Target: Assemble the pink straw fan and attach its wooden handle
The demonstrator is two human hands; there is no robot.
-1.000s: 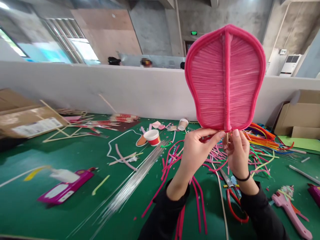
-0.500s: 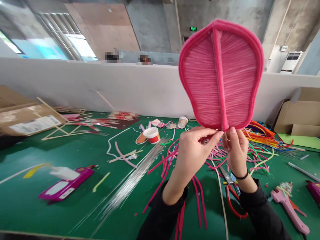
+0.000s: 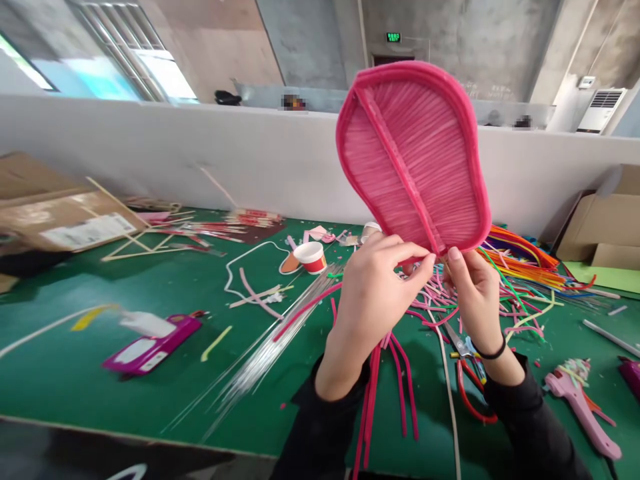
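Note:
A pink pipe-cleaner fan [image 3: 425,147], with a thick rim and a raised rib down its middle, is held up above the table, its top leaning left. My left hand [image 3: 375,287] pinches the bottom of the rib between thumb and fingers. Beside it, my right hand [image 3: 473,280] grips the fan's base just under the rim, fingers partly hidden behind. Beneath the hands lie several pink pipe cleaners [image 3: 370,407] and a tangle of cut pieces. Scissors with red handles [image 3: 473,393] rest on the table near my right wrist.
On the green table [image 3: 280,400] lie a bundle of thin wires [image 3: 265,353], a purple device [image 3: 153,347], a pink glue gun [image 3: 583,407] and a paper cup [image 3: 310,257]. Orange pipe cleaners [image 3: 525,260] sit at right. Cardboard boxes [image 3: 75,213] flank both sides; a white partition [image 3: 200,147] stands behind.
The fan has tilted with its top to the left and sits slightly lower. Both hands keep their hold at its base. The camera view has shifted a little.

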